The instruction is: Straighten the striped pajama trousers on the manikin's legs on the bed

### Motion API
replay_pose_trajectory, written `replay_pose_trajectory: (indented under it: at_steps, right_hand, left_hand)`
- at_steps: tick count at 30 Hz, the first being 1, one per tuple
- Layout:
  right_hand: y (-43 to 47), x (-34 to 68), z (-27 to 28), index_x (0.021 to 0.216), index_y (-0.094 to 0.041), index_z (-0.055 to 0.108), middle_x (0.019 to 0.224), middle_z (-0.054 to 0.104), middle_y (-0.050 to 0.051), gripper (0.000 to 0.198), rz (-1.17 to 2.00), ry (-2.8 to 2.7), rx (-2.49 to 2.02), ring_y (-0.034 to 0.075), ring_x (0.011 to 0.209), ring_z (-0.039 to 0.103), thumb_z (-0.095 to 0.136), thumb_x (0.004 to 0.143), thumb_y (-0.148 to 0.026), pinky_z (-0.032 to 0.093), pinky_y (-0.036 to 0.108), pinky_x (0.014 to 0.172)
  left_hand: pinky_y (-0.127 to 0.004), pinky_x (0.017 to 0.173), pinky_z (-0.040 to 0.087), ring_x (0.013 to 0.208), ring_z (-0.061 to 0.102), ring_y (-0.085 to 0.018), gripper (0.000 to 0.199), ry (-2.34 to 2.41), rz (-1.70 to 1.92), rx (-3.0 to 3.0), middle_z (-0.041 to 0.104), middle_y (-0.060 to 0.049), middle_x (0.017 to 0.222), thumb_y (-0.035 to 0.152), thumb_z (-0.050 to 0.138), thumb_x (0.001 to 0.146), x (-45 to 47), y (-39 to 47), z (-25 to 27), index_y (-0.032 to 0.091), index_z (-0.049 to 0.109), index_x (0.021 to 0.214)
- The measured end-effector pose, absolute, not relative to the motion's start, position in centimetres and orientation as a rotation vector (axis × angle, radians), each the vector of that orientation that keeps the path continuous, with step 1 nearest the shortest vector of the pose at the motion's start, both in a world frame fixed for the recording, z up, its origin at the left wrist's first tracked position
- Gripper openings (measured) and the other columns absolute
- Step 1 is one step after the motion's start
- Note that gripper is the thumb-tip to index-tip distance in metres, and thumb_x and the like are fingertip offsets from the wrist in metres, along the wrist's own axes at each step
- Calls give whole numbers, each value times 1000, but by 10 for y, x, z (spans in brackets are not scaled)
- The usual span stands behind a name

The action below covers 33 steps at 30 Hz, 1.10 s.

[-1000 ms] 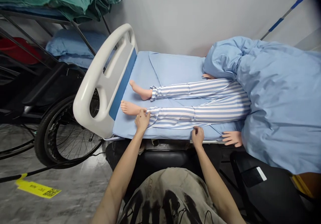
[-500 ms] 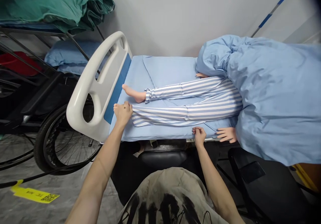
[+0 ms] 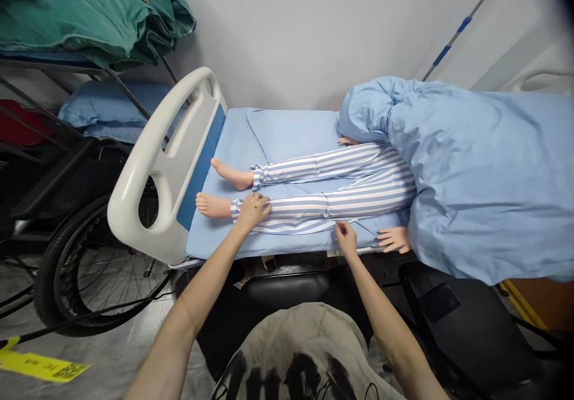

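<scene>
Striped trousers (image 3: 341,201), blue and white, lie lengthwise along the middle of the bed (image 3: 291,128), worn on the two legs of a doll. On the right, a bulky blue quilt (image 3: 484,179) spreads over the rest of the doll and hides the top of the trousers. A black chair (image 3: 484,322) stands near right, partly below the quilt. Green cloth (image 3: 103,20) is heaped on a rack at far left, above a blue bundle (image 3: 116,104). The white end board (image 3: 177,167) closes off the bed's left end, with a black-tyred wheel (image 3: 45,286) just beyond it.

The left hand (image 3: 253,208) rests on the lower part of the near trouser leg, fingers bent; whether they clamp the cloth I cannot tell. The right hand (image 3: 345,237) is at the near edge of that leg, farther right, thumb and fingertips close together; whether fabric is pinched there is unclear. Two bare doll feet, the near one (image 3: 214,205) and the far one (image 3: 233,176), stick out leftward from the cuffs. One doll hand (image 3: 394,240) lies palm-flat on the near side, beside the quilt.
</scene>
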State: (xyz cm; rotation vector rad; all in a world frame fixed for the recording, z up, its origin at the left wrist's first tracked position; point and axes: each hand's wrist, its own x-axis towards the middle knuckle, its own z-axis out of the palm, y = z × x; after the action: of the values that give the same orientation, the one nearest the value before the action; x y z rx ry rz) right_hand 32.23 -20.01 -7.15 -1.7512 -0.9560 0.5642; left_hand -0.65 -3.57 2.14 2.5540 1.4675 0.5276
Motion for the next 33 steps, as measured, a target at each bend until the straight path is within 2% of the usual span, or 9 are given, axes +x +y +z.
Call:
replay_pose_trajectory:
  at_steps: [4, 7, 9, 13, 18, 24, 29, 33]
  right_hand:
    - [-180, 325, -40, 105, -18, 70, 93, 67, 8, 32, 248, -1417, -1765, 19, 82, 60, 50, 92, -40, 49, 34, 80]
    - [-153, 328, -18, 110, -20, 72, 106, 64, 11, 29, 53, -1674, -1790, 23, 98, 57, 51, 95, -32, 47, 36, 87]
    - [-135, 331, -8, 109, -21, 73, 110, 62, 12, 26, -39, -1816, -1844, 25, 101, 55, 54, 93, -28, 46, 37, 88]
    - [-113, 339, 4, 103, -24, 76, 112, 62, 11, 20, -76, -1983, -1918, 26, 102, 52, 61, 91, -27, 43, 37, 89]
    - [-112, 346, 11, 109, -23, 73, 116, 62, 10, 22, -37, -2156, -1874, 25, 104, 50, 63, 91, -25, 41, 34, 93]
    - [-111, 343, 13, 98, -21, 71, 114, 62, 12, 13, -102, -2247, -1931, 24, 100, 49, 59, 92, -21, 37, 30, 80]
    - [-103, 337, 17, 98, -20, 69, 105, 62, 11, 20, -79, -2243, -2038, 23, 93, 50, 49, 97, -23, 30, 28, 66]
    - [-99, 331, 24, 99, -15, 67, 104, 62, 15, 20, -19, -2292, -2131, 24, 93, 53, 48, 96, -17, 29, 29, 65]
  left_hand:
    - [-41, 96, 45, 108, 58, -27, 29, 1250, 527, 2587, 68, -11, 116, 36, 60, 91, 28, -41, 4, 22, 71, 113]
    - [-39, 94, 47, 105, 60, -26, 25, 1250, 573, 2516, 70, -8, 115, 34, 61, 91, 34, -37, -6, 23, 73, 111]
    - [-38, 94, 47, 104, 61, -25, 22, 1257, 624, 2496, 71, -8, 114, 33, 60, 92, 32, -36, -10, 23, 75, 106]
    - [-37, 89, 49, 100, 63, -24, 24, 1331, 693, 2470, 74, -8, 108, 32, 56, 95, 30, -38, -12, 22, 77, 97]
    - [-35, 83, 47, 94, 65, -24, 27, 1459, 680, 2428, 74, -9, 99, 29, 51, 97, 31, -42, -3, 21, 75, 87]
    - [-35, 82, 41, 94, 61, -25, 32, 1528, 634, 2414, 72, -10, 96, 29, 46, 100, 26, -41, 12, 15, 70, 85]
    - [-35, 81, 40, 94, 61, -25, 30, 1558, 602, 2404, 73, -11, 96, 29, 48, 99, 24, -40, 16, 14, 70, 86]
    - [-36, 81, 41, 93, 63, -26, 28, 1570, 610, 2397, 73, -11, 95, 29, 50, 97, 24, -39, 14, 17, 71, 84]
